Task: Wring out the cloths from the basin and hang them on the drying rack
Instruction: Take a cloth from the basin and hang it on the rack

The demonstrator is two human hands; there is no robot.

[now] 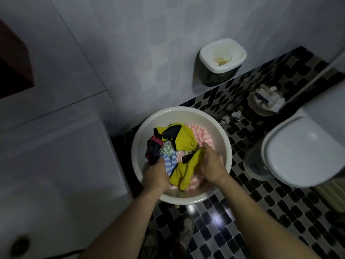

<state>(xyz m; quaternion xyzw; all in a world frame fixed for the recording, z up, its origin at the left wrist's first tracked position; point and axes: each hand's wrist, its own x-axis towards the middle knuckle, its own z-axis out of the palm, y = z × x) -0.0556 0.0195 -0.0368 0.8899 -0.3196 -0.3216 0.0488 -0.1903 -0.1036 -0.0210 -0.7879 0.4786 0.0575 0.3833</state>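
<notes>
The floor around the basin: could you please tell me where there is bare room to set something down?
The dark chequered tile floor lies bare between the round white plastic basin and the white toilet, and before the toilet. Crowded: paper scraps by the overfull wastebasket; coloured cloths fill the basin.

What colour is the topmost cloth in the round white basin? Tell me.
The cloth is yellow with dark trim; head view.

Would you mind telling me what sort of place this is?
Most likely a bathroom: a toilet with its lid shut, a checkered mosaic floor, and a bin of paper by the tiled wall.
</notes>
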